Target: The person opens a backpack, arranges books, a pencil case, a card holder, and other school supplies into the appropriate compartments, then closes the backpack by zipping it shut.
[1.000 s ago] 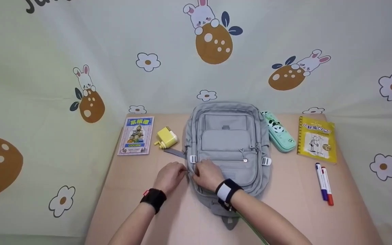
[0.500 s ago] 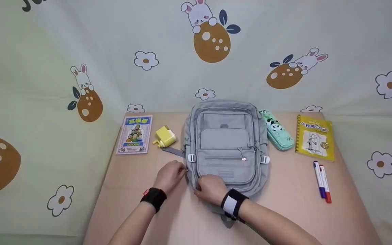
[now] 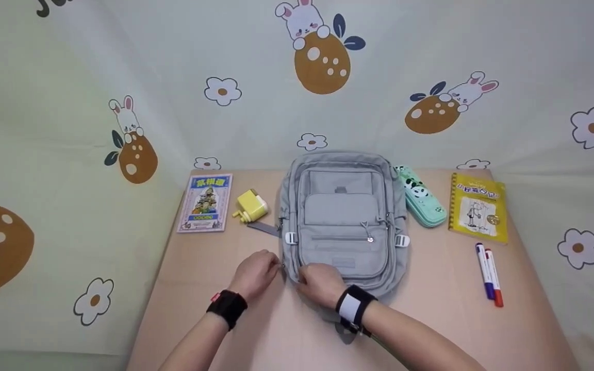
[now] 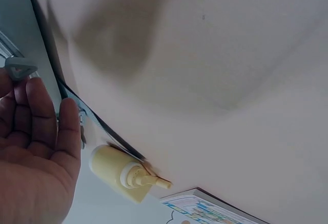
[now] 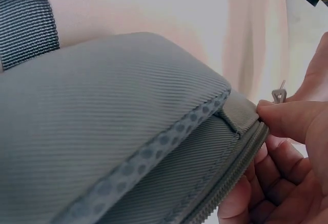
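A grey backpack (image 3: 346, 211) lies on the table, front pockets upward. At its lower left side my left hand (image 3: 254, 275) pinches a metal zipper pull (image 4: 20, 67), seen in the left wrist view; the thumb is mostly out of that view. My right hand (image 3: 322, 283) grips the bag's lower left edge between thumb and fingers. In the right wrist view its thumb presses the fabric beside the zipper teeth (image 5: 230, 185), with the fingers curled underneath.
Left of the bag are a comic-style booklet (image 3: 205, 203) and a yellow hand-cranked pencil sharpener (image 3: 251, 205). To the right lie a mint panda pencil case (image 3: 422, 198), a yellow spiral-edged book (image 3: 478, 208) and two markers (image 3: 489, 275). A grey strap (image 3: 263, 228) sticks out leftward.
My right hand has slid down the bag's left side toward its near end, uncovering the front pocket. My left hand has shifted slightly nearer along the same side. The other items stay put.
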`<state>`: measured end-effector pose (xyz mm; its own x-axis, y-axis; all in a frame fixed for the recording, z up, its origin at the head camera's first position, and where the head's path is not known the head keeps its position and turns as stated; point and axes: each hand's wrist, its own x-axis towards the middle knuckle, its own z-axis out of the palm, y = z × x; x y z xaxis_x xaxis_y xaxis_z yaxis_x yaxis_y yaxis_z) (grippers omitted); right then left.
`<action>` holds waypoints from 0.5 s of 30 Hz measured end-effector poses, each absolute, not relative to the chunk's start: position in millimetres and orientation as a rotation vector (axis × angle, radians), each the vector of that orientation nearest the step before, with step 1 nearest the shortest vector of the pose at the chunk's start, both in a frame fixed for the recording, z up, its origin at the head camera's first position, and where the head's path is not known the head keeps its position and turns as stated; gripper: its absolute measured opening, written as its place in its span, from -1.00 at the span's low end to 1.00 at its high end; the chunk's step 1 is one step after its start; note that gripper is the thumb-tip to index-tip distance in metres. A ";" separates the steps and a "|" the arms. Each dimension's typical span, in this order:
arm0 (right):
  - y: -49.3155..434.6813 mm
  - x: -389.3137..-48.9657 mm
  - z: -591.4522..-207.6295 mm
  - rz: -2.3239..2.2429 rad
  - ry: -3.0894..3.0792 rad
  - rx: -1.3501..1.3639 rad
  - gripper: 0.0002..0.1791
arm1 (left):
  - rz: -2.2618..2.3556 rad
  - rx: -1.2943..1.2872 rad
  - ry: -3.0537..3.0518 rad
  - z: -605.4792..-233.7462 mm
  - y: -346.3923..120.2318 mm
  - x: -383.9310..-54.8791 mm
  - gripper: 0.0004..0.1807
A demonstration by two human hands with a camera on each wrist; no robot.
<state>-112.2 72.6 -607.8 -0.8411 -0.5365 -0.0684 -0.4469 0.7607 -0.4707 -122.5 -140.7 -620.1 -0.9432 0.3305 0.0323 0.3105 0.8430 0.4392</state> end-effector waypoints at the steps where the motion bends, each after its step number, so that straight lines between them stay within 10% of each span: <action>1: 72.5 -112.1 -608.1 -0.663 2.763 -0.779 -0.72 | 0.689 0.536 2.967 -619.3 -140.6 -121.0 -0.95; 15: 92.5 -104.5 -601.8 -0.637 2.766 -0.885 -0.84 | 0.678 0.719 3.014 -620.6 -143.6 -113.1 -0.95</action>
<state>-104.5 92.5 -601.8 -0.8099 -0.5858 -0.0299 -0.5138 0.7330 -0.4457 -113.1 -143.6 -620.6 -0.8968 0.4241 0.1261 0.4373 0.8060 0.3990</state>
